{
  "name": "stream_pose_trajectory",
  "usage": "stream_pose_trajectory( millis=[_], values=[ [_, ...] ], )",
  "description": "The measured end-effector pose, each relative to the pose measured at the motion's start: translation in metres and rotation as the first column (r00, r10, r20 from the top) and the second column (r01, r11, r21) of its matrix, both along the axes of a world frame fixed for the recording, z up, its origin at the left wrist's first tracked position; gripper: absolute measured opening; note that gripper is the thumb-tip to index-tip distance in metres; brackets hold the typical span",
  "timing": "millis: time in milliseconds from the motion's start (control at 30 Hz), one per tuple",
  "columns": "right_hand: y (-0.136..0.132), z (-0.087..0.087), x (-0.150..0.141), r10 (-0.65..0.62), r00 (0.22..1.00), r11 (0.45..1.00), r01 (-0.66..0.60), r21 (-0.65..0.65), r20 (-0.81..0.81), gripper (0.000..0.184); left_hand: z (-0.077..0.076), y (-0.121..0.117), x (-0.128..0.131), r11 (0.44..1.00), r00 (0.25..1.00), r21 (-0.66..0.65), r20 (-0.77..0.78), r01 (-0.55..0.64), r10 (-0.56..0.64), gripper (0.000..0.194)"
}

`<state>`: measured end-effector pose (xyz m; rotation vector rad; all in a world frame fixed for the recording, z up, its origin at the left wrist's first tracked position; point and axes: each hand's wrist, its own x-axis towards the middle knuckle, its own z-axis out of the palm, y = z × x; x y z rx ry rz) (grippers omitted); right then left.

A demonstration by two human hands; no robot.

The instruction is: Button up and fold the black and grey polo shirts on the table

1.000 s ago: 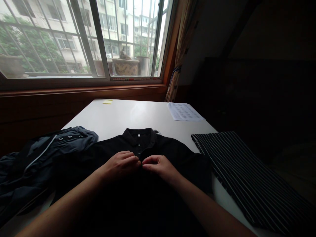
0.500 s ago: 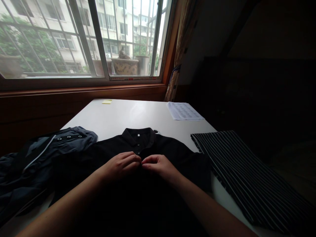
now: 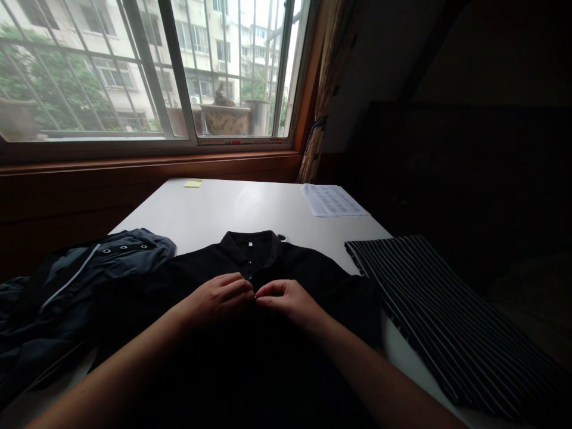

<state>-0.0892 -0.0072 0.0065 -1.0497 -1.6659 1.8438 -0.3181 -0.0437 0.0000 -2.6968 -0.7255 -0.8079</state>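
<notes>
A black collared shirt (image 3: 313,262) lies face up on the white table, its collar toward the window and its neck opening showing a small white label and a few buttons. Over the front placket, just below the collar, my left hand (image 3: 227,293) is closed with fingers bent on the fabric. My right hand (image 3: 286,298) pinches the placket with thumb and forefinger, its tips meeting those of the left. The exact spot between the fingertips is dark, so a button there cannot be made out.
Dark blue-grey clothing with metal eyelets (image 3: 147,253) is heaped at the left. Folded striped black fabric (image 3: 429,298) lies at the right. Printed papers (image 3: 335,201) and a yellow sticky note (image 3: 193,183) rest on the far part of the white table (image 3: 250,205). A barred window (image 3: 232,71) stands behind.
Both hands stay at the same spot on the placket, with only a slight shift of the left fingers. The shirt and other things lie as before.
</notes>
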Motion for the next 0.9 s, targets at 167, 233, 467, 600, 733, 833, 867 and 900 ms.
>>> stream_pose_trajectory(
  millis=[167,233,467,600,733,833,867,900],
  values=[
    [0.001,-0.001,0.0,0.007,1.0,1.0,-0.007,0.014,0.005,0.039,-0.006,0.001,-0.001,1.0,1.0,0.003,-0.011,-0.019,0.019,0.013],
    [0.001,-0.001,0.0,0.011,1.0,1.0,-0.011,0.017,0.004,0.039,-0.006,0.001,-0.002,1.0,1.0,-0.005,-0.004,-0.022,0.022,0.012],
    [0.003,-0.003,0.003,0.025,1.0,0.999,-0.025,0.024,0.001,0.037,0.001,-0.001,-0.002,1.0,1.0,-0.024,0.002,0.004,-0.004,0.012],
    [0.004,-0.005,0.004,0.039,0.999,0.999,-0.039,0.024,-0.015,0.034,0.0,-0.001,-0.005,0.999,1.0,-0.048,-0.011,-0.006,0.006,0.013],
    [0.005,-0.005,0.005,0.05,0.999,0.998,-0.049,0.039,-0.015,0.033,0.001,-0.001,-0.006,0.998,1.0,-0.054,-0.023,-0.013,0.011,0.013],
    [0.005,-0.005,0.005,0.052,0.999,0.998,-0.052,0.04,-0.016,0.032,0.004,-0.002,-0.004,1.0,1.0,-0.019,-0.017,-0.016,0.016,0.011],
    [0.005,-0.005,0.005,0.052,0.999,0.998,-0.051,0.041,-0.014,0.032,0.005,-0.002,-0.003,1.0,1.0,-0.004,-0.014,-0.015,0.014,0.011],
    [0.005,-0.005,0.005,0.052,0.999,0.998,-0.051,0.043,-0.012,0.032,0.005,-0.003,-0.003,1.0,1.0,0.008,-0.013,-0.014,0.015,0.01]
  ],
)
